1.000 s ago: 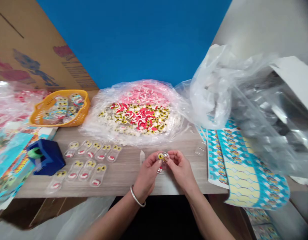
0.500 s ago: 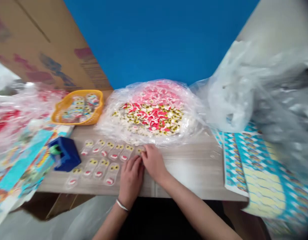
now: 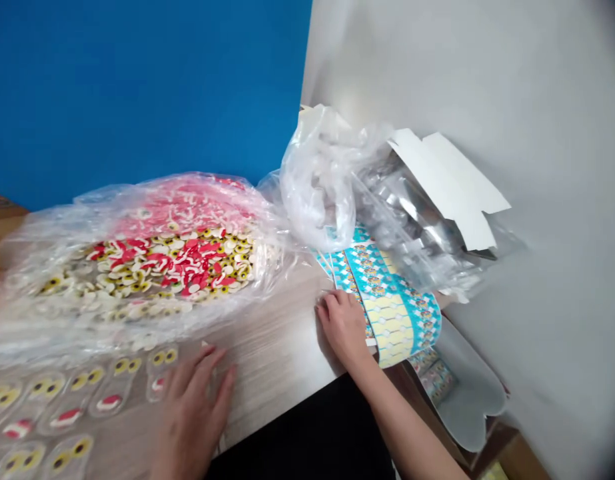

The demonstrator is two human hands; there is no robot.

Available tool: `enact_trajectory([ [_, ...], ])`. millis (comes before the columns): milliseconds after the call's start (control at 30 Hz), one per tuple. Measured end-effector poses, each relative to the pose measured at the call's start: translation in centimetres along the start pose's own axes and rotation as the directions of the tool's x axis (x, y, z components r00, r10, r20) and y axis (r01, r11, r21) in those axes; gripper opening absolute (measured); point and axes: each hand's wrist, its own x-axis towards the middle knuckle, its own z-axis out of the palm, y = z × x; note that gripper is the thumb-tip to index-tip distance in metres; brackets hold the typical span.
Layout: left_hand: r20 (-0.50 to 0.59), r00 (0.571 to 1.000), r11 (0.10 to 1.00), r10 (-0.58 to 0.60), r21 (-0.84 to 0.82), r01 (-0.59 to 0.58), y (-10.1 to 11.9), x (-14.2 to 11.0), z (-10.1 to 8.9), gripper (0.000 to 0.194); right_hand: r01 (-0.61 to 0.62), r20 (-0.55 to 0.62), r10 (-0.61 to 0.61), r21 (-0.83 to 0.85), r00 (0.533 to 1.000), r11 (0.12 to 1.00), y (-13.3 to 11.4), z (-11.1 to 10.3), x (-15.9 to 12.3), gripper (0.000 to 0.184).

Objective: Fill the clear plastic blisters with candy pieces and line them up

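Two open hands (image 3: 192, 417) (image 3: 343, 327); right touches printed sheets (image 3: 387, 300)

A plastic bag of candy pieces (image 3: 137, 260) lies on the table (image 3: 272, 333) at eleven o'clock from the wearer, with rows of sealed packets (image 3: 67, 407) in front of it at nine o'clock. The left hand (image 3: 192, 420) rests on the table just beside the packets. At one o'clock, the right hand (image 3: 343, 327) sits at the edge of label sheets (image 3: 392, 307). Behind them are a crumpled plastic bag (image 3: 312, 180) and a foil bag (image 3: 412, 213) under a white card (image 3: 452, 187).
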Motion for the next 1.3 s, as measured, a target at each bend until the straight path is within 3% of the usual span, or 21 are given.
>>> enact_trajectory([
  [67,0.129,0.976,0.959,-0.178,-0.199,0.202,2.6,1.2,2.7,0.028,0.065,0.024,-0.064,-0.017,0.998,0.998,0.4,0.3,0.3,0.015],
  [100,0.246,0.926,0.882,-0.287,-0.310,0.356,4.0,1.8,3.9,0.033,0.100,0.021,-0.100,0.000,0.995,0.995,0.0,0.4,0.1,0.018],
  [167,0.469,0.767,0.585,-0.439,-0.499,0.640,6.6,2.9,6.0,0.045,0.181,0.002,-0.181,0.085,0.983,0.980,-1.5,0.3,-0.8,0.019],
  [200,0.552,0.692,0.412,-0.466,-0.557,0.721,7.5,3.4,6.7,0.050,0.228,-0.012,-0.229,0.148,0.973,0.962,-2.5,0.2,-1.5,0.018],
  [233,0.598,0.651,0.285,-0.467,-0.595,0.752,8.2,3.8,7.2,0.052,0.283,-0.020,-0.286,0.219,0.958,0.934,-3.6,0.0,-2.2,0.017],
  [300,0.565,0.660,0.199,-0.494,-0.666,0.719,8.5,4.5,7.5,0.046,0.393,-0.040,-0.405,0.350,0.913,0.850,-5.6,-0.4,-3.3,0.014],
  [367,0.457,0.697,0.243,-0.552,-0.712,0.659,7.7,5.1,6.9,0.036,0.441,-0.054,-0.474,0.470,0.879,0.764,-7.1,-0.8,-3.2,0.015],
  [433,0.369,0.715,0.286,-0.594,-0.734,0.616,6.3,5.6,5.7,0.034,0.420,-0.046,-0.478,0.557,0.877,0.717,-8.2,-0.9,-1.5,0.016],
  [500,0.323,0.731,0.290,-0.601,-0.765,0.576,4.8,6.3,4.2,0.042,0.372,-0.024,-0.442,0.582,0.897,0.723,-9.3,-0.7,1.6,0.018],
  [600,0.289,0.738,0.274,-0.609,-0.797,0.538,2.9,7.5,2.6,0.054,0.370,0.006,-0.434,0.512,0.901,0.775,-11.3,0.6,7.2,0.026],
  [700,0.253,0.736,0.265,-0.628,-0.819,0.508,1.6,8.3,2.2,0.055,0.476,0.106,-0.530,0.322,0.841,0.819,-13.7,2.3,11.5,0.028],
  [800,0.256,0.720,0.229,-0.645,-0.834,0.502,0.9,8.7,2.4,0.058,0.568,0.216,-0.574,0.096,0.790,0.817,-15.4,3.4,13.6,0.022],
  [900,0.291,0.710,0.196,-0.641,-0.833,0.518,0.7,8.9,2.5,0.060,0.585,0.253,-0.576,0.046,0.777,0.810,-15.9,3.8,14.4,0.018],
  [1067,0.372,0.681,0.096,-0.631,-0.833,0.544,0.7,9.4,2.2,0.054,0.445,0.197,-0.513,0.306,0.835,0.842,-15.0,4.2,15.0,0.020],
  [1200,0.391,0.666,0.035,-0.636,-0.847,0.530,0.8,9.9,2.0,0.049,0.275,0.130,-0.448,0.631,0.885,0.725,-14.1,4.1,14.8,0.021],
  [1267,0.393,0.665,0.045,-0.635,-0.841,0.540,0.9,10.1,2.0,0.047,0.160,0.222,-0.461,0.739,0.859,0.654,-13.8,3.4,14.3,0.021],
  [1300,0.391,0.672,0.056,-0.629,-0.839,0.541,1.0,10.1,2.0,0.046,0.114,0.280,-0.492,0.769,0.824,0.630,-13.7,3.0,14.0,0.021],
])
